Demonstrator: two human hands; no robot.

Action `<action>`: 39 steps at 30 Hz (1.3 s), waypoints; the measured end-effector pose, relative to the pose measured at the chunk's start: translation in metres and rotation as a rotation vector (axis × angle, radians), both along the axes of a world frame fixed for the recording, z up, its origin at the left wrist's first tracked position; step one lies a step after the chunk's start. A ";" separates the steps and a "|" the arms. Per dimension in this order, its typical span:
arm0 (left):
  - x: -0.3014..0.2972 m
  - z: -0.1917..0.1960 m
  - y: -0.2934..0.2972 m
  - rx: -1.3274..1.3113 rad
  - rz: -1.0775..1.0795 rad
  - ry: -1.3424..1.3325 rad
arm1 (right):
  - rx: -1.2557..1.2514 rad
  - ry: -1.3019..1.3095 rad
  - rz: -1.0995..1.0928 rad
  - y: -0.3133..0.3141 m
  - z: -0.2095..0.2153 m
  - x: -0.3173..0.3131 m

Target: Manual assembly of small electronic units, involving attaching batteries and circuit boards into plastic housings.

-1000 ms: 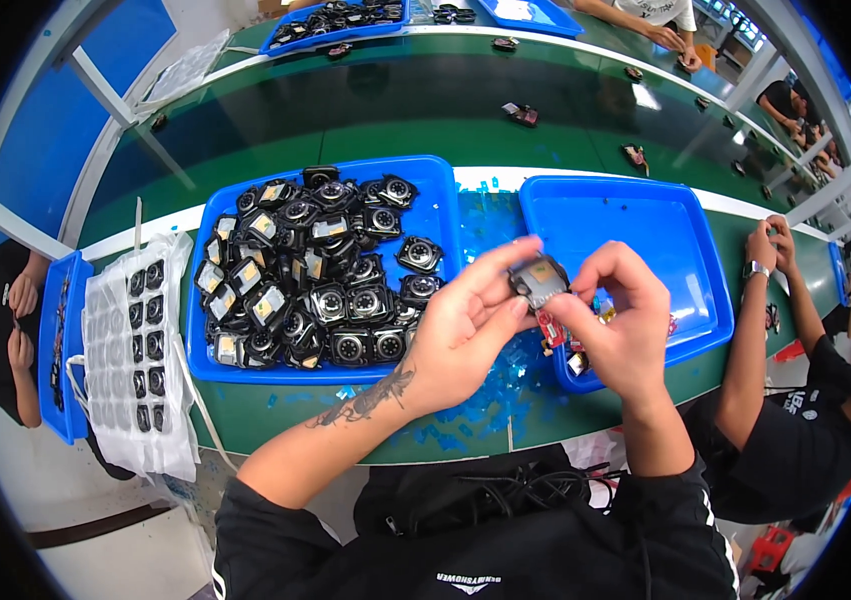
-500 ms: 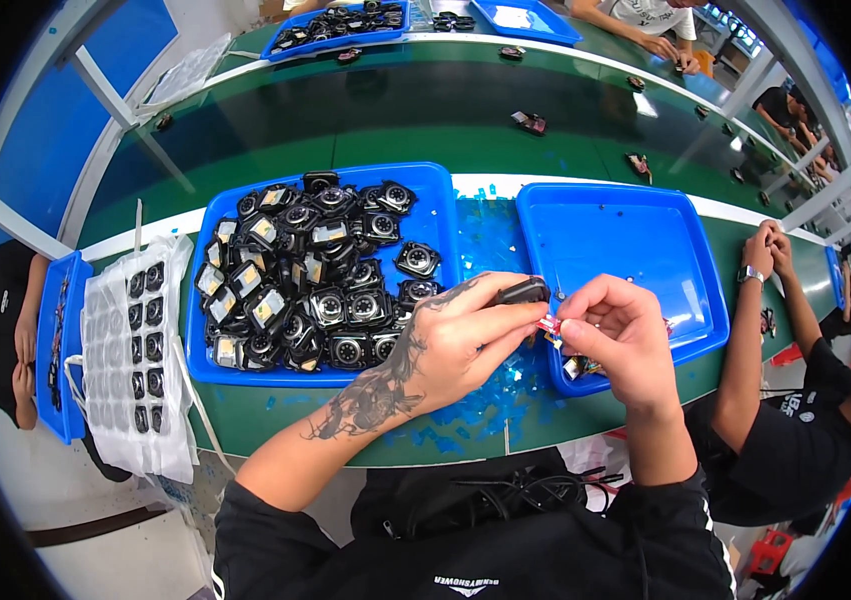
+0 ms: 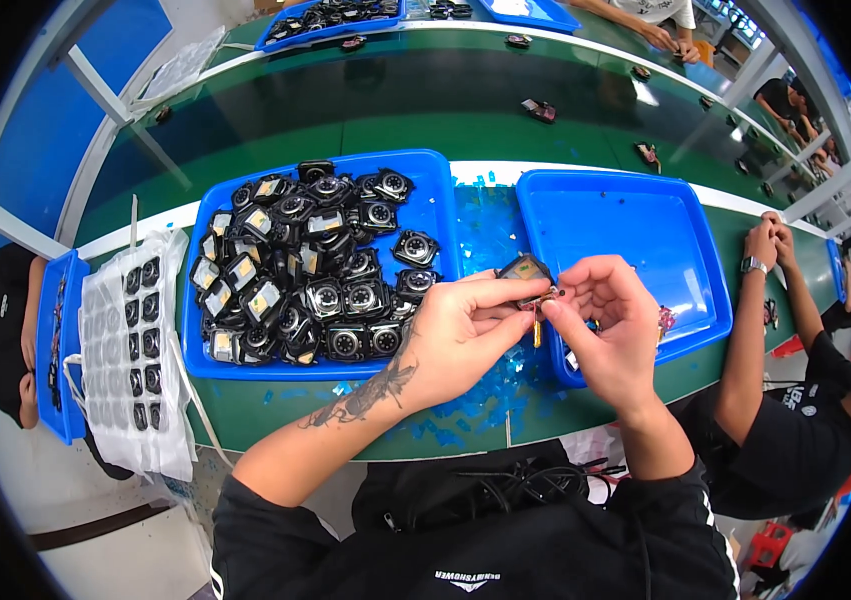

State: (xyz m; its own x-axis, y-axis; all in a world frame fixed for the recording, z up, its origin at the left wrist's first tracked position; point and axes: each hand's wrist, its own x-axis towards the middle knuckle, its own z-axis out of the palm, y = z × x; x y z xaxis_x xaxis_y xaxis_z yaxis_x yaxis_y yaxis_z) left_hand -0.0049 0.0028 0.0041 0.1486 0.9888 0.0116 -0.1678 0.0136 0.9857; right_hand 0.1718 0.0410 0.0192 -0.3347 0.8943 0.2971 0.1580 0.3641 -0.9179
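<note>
In front of me, my left hand [image 3: 465, 335] is closed on a dark smartwatch body [image 3: 525, 268], tilted so that its open inner side shows. A thin gold flex strip [image 3: 536, 334] hangs below it, between the hands. My right hand [image 3: 613, 325] is closed with thumb and fingertips at the right edge of the watch body; the exact bit pinched is hidden. To the left, a blue tray [image 3: 440, 215] holds a heap of similar watch bodies [image 3: 345, 295]. Partly behind my right hand, another blue tray [image 3: 635, 215] has a few small parts at its near end.
Blue film scraps [image 3: 480, 225] litter the green bench between the trays. A white blister tray [image 3: 110, 340] with black watch parts stands at the left. Beyond lies a green conveyor belt [image 3: 395, 95] carrying scattered parts. A co-worker's arms [image 3: 745, 350] are close on the right.
The watch body has turned from edge-on to showing its inner side. My right fingertips have come in against it, and the gold strip now hangs down. Parts on the belt have shifted slightly right.
</note>
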 end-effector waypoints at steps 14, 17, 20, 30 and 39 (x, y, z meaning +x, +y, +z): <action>0.002 0.004 0.001 0.046 0.001 -0.147 | 0.003 0.155 -0.064 -0.001 -0.015 -0.005; 0.001 0.004 0.001 0.022 -0.007 -0.153 | 0.038 0.086 -0.058 0.000 -0.016 -0.006; 0.002 0.004 0.000 -0.034 -0.003 -0.181 | 0.038 0.166 -0.075 -0.002 -0.021 -0.009; -0.001 0.004 0.001 0.084 -0.058 -0.131 | -0.014 0.337 -0.048 -0.008 -0.022 -0.008; 0.000 0.003 0.000 0.067 -0.042 -0.183 | -0.035 0.198 -0.044 -0.003 -0.010 -0.004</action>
